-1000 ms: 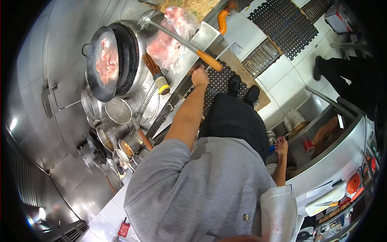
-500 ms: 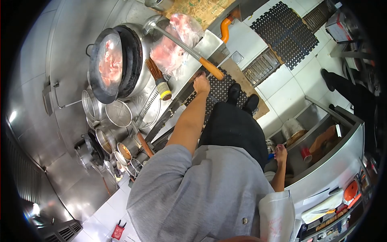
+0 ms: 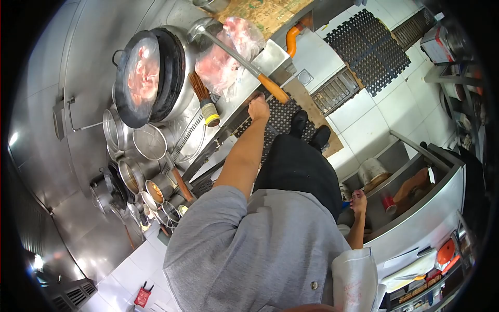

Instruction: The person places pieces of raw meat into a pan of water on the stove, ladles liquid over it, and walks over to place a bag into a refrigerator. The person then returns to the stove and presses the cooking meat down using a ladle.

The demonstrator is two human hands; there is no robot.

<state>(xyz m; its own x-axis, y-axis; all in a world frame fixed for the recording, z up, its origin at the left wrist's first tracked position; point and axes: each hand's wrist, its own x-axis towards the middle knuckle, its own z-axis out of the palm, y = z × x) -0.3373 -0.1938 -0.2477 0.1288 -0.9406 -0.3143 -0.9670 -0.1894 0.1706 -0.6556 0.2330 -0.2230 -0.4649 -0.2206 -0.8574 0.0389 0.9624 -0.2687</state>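
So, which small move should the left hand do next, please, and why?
Perhaps the left hand should nudge the ladle farther inward, as a careful judgement: its wooden handle appears to jut past the edge of the steel counter, close to that hand, where an arm could knock it.

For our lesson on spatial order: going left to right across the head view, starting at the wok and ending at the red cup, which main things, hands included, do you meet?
Wok → bristle wok brush → left hand → black shoes → right hand → red cup
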